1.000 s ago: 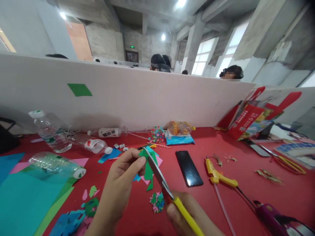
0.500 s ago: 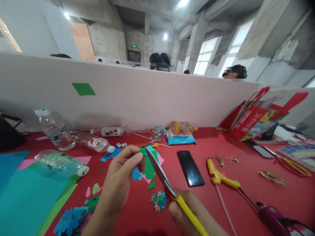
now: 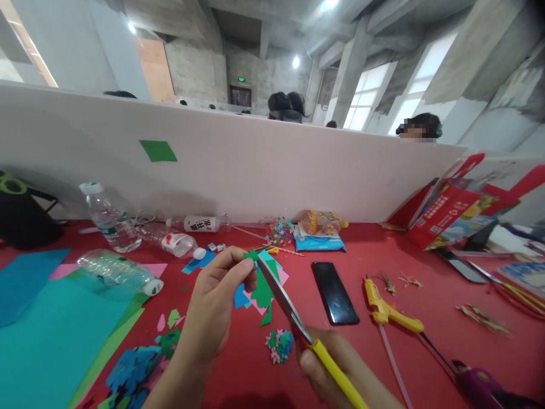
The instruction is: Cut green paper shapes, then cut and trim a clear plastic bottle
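Note:
My left hand (image 3: 213,307) pinches the top of a jagged piece of green paper (image 3: 262,291) between thumb and forefinger, holding it above the red table (image 3: 426,295). My right hand (image 3: 336,372) grips yellow-handled scissors (image 3: 293,318). Their blades point up and to the left and lie against the green paper's right edge. A small heap of cut paper bits (image 3: 279,345) lies on the table below the blades.
A black phone (image 3: 334,292) and a yellow glue gun (image 3: 389,309) lie to the right. Plastic bottles (image 3: 111,218) and coloured paper sheets (image 3: 46,335) sit at the left. A white partition (image 3: 255,170) closes the back. A red box (image 3: 447,216) stands at the right.
The view has shifted a little, so everything sits slightly further right. Both hands keep the same hold on the paper and the scissors.

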